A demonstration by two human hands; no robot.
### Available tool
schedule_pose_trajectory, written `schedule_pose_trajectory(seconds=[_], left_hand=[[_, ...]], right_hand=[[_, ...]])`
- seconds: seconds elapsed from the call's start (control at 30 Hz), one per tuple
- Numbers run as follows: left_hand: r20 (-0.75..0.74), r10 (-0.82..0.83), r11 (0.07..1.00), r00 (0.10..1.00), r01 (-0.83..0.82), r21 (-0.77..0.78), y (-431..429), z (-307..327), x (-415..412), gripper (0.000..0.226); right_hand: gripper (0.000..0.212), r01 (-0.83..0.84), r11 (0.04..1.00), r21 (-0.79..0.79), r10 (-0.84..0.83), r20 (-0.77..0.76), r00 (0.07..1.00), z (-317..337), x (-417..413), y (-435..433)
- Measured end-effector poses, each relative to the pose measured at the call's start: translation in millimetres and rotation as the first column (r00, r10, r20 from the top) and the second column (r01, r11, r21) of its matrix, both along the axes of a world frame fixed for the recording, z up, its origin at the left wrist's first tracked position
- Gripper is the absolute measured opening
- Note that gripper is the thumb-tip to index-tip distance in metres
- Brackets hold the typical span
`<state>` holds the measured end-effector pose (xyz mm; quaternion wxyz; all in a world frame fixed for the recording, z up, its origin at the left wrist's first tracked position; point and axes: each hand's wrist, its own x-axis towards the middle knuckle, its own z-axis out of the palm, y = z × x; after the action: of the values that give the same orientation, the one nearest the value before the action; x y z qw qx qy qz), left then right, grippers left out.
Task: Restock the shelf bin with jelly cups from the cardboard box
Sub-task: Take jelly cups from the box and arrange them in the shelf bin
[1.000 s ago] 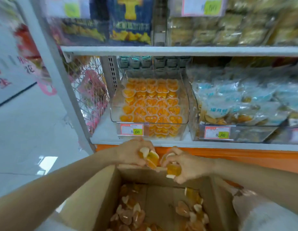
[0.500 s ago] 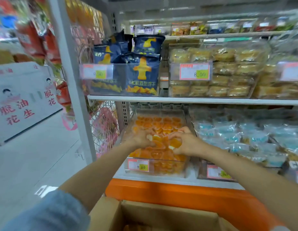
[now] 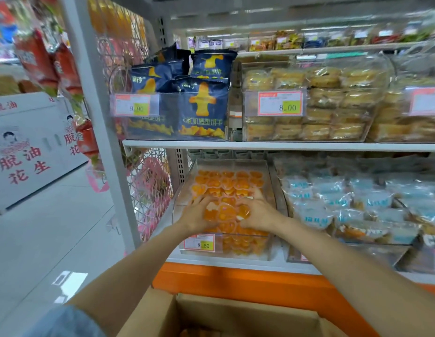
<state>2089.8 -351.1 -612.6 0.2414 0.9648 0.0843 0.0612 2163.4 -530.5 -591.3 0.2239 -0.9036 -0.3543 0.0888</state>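
A clear plastic shelf bin (image 3: 185,188) on the lower shelf holds several orange jelly cups (image 3: 226,183). My left hand (image 3: 195,214) and my right hand (image 3: 259,211) are both inside the bin near its front, cupped together around a handful of jelly cups (image 3: 226,212). Fingers of both hands curl round that handful, which sits on top of the pile. The open cardboard box (image 3: 236,317) is at the bottom of the view below my arms; its contents are mostly out of sight.
A price tag (image 3: 199,243) reading 8.60 is on the bin front. Blue-white snack packs (image 3: 345,203) fill the bin to the right. The shelf above (image 3: 284,145) carries dark blue bags and wrapped cakes. A white upright post (image 3: 99,117) stands left, with aisle floor beyond.
Both hands rose from the cardboard box with a handful of jelly cups, reached the bin, and now sit lower on the pile. The view tilted up from box to shelf.
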Motion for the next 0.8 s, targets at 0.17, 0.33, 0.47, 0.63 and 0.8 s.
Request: schedule_pose_trajectory(seconds=[0.17,0.33,0.47,0.63,0.8], left_hand=[[0.1,-0.014,1.0,0.995,0.014,0.001,2.8,0.0,-8.7,0.065],[0.19,-0.011,0.919,0.982,0.084,-0.386,-17.2,16.4,-16.5,0.047],[0.146,0.096,0.689,0.985,0.04,-0.723,-30.1,29.9,-14.9,0.029],[0.067,0.056,0.343,0.996,0.044,-0.938,-31.2,39.6,-10.8,0.032],[0.133,0.093,0.641,0.987,0.043,-0.767,-32.1,32.5,-5.6,0.039]], right_hand=[[0.057,0.028,0.955,0.297,-0.013,-0.054,0.998,9.2,-4.2,-5.3],[0.035,0.267,0.726,0.633,0.145,-0.521,0.841,11.2,-2.8,0.4],[0.04,0.163,0.712,0.683,0.13,-0.357,0.925,6.2,-7.9,4.9],[0.033,-0.084,0.771,0.631,0.039,0.086,0.996,-1.5,-10.9,5.2],[0.036,-0.125,0.825,0.552,0.092,0.088,0.992,0.9,-4.3,3.3]])
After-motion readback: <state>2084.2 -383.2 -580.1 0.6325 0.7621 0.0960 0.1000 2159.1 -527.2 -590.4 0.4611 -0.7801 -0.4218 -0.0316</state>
